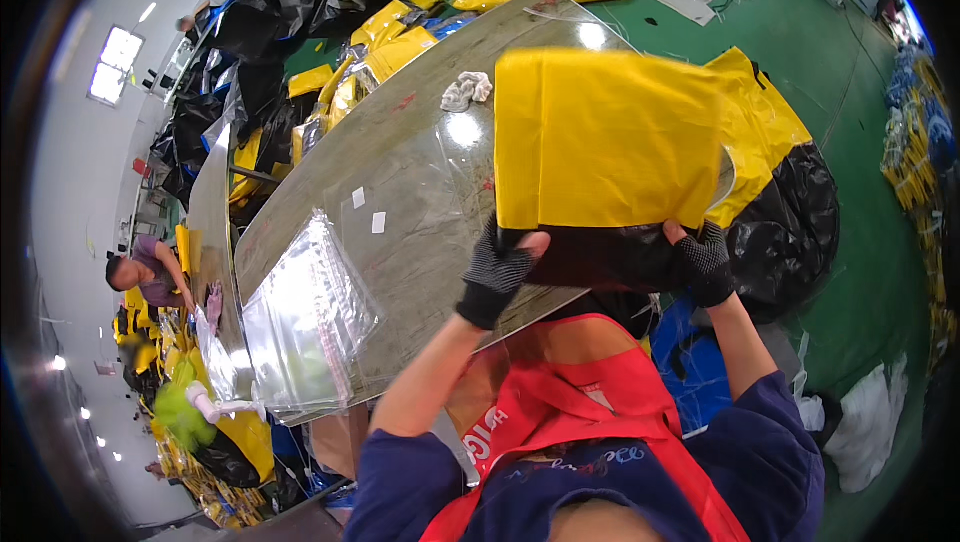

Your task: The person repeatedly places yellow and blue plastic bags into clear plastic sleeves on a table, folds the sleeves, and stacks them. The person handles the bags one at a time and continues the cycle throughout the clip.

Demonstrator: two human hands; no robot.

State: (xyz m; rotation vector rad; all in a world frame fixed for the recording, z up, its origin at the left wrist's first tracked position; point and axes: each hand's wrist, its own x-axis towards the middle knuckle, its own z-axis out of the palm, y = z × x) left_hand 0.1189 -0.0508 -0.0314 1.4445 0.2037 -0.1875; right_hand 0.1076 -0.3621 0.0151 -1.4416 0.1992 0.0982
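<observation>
I hold a folded yellow and black fabric piece (605, 142) up over the grey table (400, 162). My left hand (500, 267), in a dotted grey glove, grips its lower left black edge. My right hand (700, 257), gloved the same way, grips the lower right edge. The yellow panel faces me and hides part of the tabletop behind it. A stack of clear plastic bags (300, 322) lies on the table's near left corner.
A crumpled white cloth (467, 90) lies on the table's far side. Yellow and black fabric piles (790, 202) sit at the right and beyond the table. Another person (150, 277) works at the far left. The floor (860, 272) is green.
</observation>
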